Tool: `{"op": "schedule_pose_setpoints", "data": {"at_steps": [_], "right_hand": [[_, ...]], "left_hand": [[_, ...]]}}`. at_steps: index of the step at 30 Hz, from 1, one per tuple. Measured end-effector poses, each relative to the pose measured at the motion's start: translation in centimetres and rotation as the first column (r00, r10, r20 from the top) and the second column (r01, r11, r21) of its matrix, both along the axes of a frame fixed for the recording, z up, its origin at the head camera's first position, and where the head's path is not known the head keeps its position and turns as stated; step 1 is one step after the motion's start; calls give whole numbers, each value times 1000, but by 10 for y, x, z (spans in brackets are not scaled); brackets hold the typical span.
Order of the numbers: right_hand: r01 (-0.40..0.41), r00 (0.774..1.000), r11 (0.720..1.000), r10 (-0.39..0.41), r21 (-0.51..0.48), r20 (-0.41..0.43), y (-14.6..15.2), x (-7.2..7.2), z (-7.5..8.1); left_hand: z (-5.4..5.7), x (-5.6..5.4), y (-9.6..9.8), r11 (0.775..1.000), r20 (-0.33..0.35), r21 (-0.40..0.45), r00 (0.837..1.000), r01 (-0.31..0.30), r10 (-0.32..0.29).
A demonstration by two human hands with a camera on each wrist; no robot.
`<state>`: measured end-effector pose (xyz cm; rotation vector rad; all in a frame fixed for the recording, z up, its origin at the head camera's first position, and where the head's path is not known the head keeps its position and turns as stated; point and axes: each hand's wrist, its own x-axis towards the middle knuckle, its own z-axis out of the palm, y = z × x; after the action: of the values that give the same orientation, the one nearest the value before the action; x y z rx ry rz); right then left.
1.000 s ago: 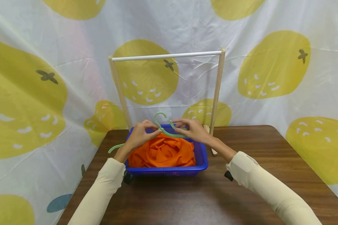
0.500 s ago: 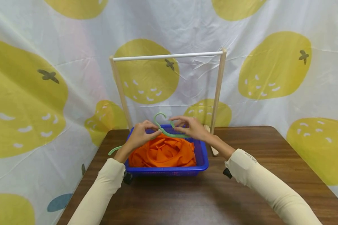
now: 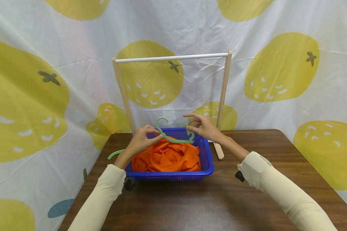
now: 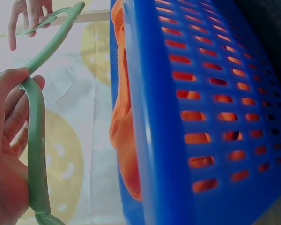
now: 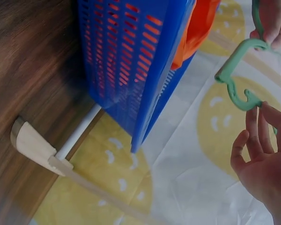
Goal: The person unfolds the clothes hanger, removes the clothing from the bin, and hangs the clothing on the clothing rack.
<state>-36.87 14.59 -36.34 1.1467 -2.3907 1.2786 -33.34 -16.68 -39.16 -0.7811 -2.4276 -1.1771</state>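
Above the basket, a green plastic hanger (image 3: 177, 141) is held between both hands, its open hook (image 3: 162, 118) pointing up. My left hand (image 3: 143, 139) pinches it with thumb and fingers just below the hook; the hanger's left arm sticks out past the wrist. My right hand (image 3: 205, 128) pinches a thin upright green piece at the hanger's right end, the index finger stretched out over it. In the right wrist view, the thumb meets the curled end of the hanger (image 5: 234, 70). An orange cloth (image 3: 167, 157) lies bunched in the blue basket (image 3: 173, 175) below.
Behind the basket stands a rack with wooden posts (image 3: 224, 89) and a white top rail (image 3: 173, 58). One wooden foot (image 3: 218, 151) shows right of the basket on the brown table (image 3: 263, 179). A fruit-patterned curtain (image 3: 84, 41) hangs at the back and sides.
My right hand has moved right and slightly up, drawing the green end piece outward and upright. The left hand has shifted slightly left and down, and the hook has tilted left.
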Motion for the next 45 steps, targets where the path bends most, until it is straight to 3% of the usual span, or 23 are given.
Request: {"op": "schedule_pose_setpoints", "data": {"at_steps": [11, 21, 29, 35, 40, 45], "right_hand": [[49, 999, 998, -49, -29, -12, 21, -3, -6], [53, 998, 996, -51, -75, 33, 36, -4, -15], [108, 993, 994, -108, -4, 40, 47, -2, -22], [98, 993, 995, -98, -2, 73, 50, -1, -32], [98, 990, 995, -100, 30, 95, 51, 2, -36], [95, 994, 992, -99, 78, 51, 49, 4, -36]], "left_hand": [[-5, -3, -13, 999, 26, 44, 1000, 10, -11], [-5, -4, -21, 998, 12, 56, 1000, -10, 10], [-4, -2, -28, 991, 15, 130, 1000, -12, 10], [-3, 0, -30, 987, 7, 163, 1000, -12, 11], [-1, 1, -30, 986, 8, 166, 1000, -7, 6], [0, 0, -28, 989, -4, 145, 1000, 6, -5]]}}
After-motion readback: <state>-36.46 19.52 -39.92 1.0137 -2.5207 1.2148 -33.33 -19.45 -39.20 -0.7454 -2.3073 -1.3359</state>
